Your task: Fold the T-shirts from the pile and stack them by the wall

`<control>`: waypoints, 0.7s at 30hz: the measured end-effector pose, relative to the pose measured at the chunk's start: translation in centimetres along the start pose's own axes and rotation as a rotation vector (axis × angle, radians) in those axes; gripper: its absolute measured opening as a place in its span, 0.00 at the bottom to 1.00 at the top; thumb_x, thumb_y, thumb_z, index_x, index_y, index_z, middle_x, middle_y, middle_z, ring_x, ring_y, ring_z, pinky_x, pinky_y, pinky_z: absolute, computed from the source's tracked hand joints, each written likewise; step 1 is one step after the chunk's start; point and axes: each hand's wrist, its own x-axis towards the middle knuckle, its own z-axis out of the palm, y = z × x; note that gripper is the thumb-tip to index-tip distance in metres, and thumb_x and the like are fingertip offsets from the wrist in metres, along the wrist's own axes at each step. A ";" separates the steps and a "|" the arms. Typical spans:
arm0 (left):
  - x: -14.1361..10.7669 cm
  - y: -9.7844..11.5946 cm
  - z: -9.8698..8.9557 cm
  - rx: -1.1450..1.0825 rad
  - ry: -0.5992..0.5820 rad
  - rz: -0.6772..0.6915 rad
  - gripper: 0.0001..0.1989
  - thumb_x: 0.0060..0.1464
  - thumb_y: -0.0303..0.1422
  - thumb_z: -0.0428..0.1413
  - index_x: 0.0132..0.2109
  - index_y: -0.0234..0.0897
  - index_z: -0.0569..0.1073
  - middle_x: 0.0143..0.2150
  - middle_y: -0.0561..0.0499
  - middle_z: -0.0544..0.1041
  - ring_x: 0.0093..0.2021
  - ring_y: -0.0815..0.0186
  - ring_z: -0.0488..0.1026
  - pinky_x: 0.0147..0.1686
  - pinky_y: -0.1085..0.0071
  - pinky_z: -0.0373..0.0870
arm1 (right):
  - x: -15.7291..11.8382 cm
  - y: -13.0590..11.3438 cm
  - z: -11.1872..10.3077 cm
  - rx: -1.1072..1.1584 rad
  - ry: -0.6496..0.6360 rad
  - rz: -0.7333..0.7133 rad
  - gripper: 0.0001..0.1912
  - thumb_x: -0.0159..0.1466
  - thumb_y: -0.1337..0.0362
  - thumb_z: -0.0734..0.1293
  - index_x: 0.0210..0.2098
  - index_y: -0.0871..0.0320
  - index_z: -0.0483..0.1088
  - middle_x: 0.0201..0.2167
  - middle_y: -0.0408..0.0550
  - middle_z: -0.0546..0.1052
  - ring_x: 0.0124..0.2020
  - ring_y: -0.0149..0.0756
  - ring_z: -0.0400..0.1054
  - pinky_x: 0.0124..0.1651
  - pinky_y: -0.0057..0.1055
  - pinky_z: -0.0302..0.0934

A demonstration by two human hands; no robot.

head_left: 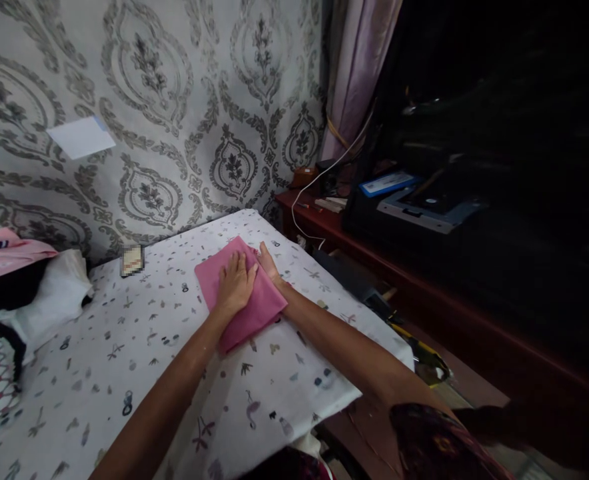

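Observation:
A folded pink cloth lies on a white printed sheet. My left hand rests flat on top of the cloth, its fingers stretched toward the far edge. At the cloth's right edge is my right hand, palm turned inward, with a digit stretched up and away from the fabric. The cloth's edge hides part of that hand, so I cannot tell whether its other fingers lie beneath or beside the cloth.
A pile of clothes, including a white garment and a pink one, lies at the left. By the patterned wall is a small blurred packet. To the right stands a dark red cabinet with a white cable.

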 end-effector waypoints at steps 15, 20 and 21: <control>1.4 1.5 2.8 -0.040 0.000 -0.046 0.34 0.67 0.48 0.36 0.71 0.31 0.52 0.74 0.35 0.48 0.75 0.51 0.42 0.70 0.43 0.35 | 1.3 0.8 -3.9 0.140 -0.142 0.236 0.46 0.70 0.48 0.31 0.61 0.67 0.66 0.49 0.62 0.79 0.53 0.47 0.74 0.61 0.48 0.61; 1.2 1.2 2.2 0.022 -0.086 -0.008 0.34 0.67 0.44 0.37 0.71 0.26 0.51 0.74 0.32 0.47 0.75 0.51 0.42 0.70 0.45 0.38 | 1.9 -0.1 -5.1 -0.220 0.057 0.068 0.30 0.72 0.53 0.48 0.61 0.63 0.66 0.59 0.61 0.73 0.61 0.45 0.66 0.65 0.49 0.56; 1.1 0.8 1.8 0.008 -0.101 0.024 0.33 0.68 0.43 0.37 0.71 0.26 0.51 0.74 0.33 0.49 0.75 0.52 0.44 0.71 0.48 0.41 | 1.7 -0.3 -4.9 -0.356 0.050 -0.029 0.27 0.71 0.54 0.53 0.60 0.61 0.68 0.60 0.59 0.72 0.63 0.46 0.64 0.67 0.49 0.53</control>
